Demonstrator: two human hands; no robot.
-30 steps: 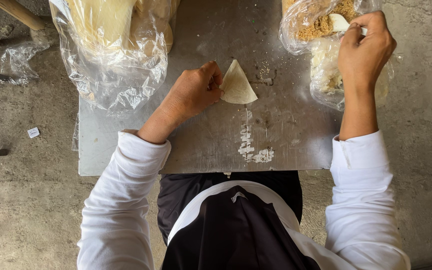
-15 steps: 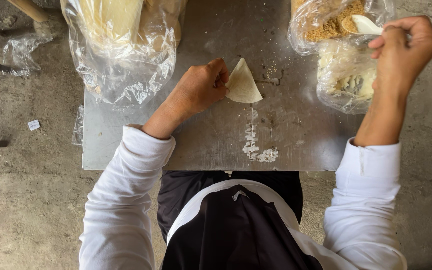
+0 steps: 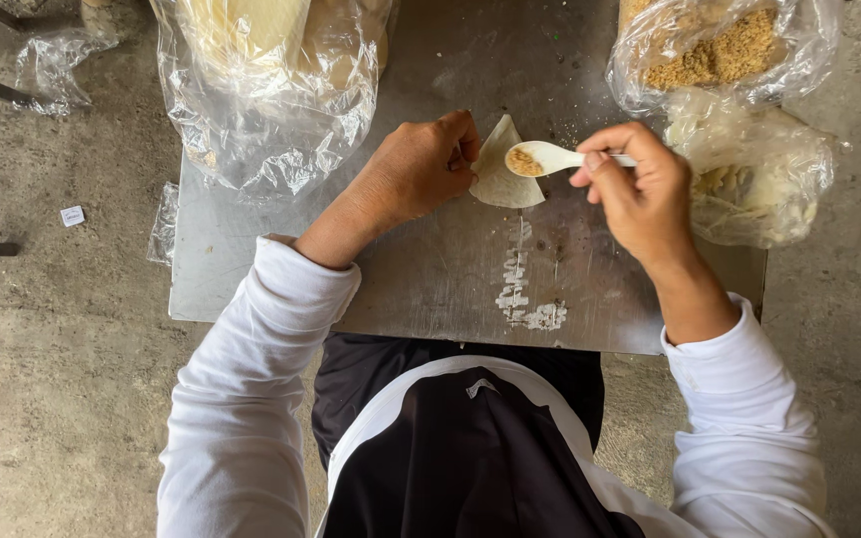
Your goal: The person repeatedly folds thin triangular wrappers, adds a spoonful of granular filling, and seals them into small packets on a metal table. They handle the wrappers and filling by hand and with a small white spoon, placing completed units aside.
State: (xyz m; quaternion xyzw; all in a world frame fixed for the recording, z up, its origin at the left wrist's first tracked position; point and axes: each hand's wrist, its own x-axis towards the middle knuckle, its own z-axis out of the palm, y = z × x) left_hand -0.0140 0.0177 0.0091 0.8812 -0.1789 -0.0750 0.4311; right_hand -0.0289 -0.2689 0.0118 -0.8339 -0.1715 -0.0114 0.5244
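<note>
Your left hand (image 3: 419, 171) is resting on grey metal table (image 3: 430, 289), fingers (image 3: 462, 134) curled together, pinching left edge of pale folded triangular dough wrapper (image 3: 498, 181) lying at table centre. Your right hand (image 3: 640, 189) is gripping small white plastic spoon (image 3: 550, 157), fingers clamped on its handle. Spoon bowl is carrying brown crumbly filling, hovering just over wrapper. Clear plastic bag of brown crumbs (image 3: 719, 50) is sitting at far right corner.
</note>
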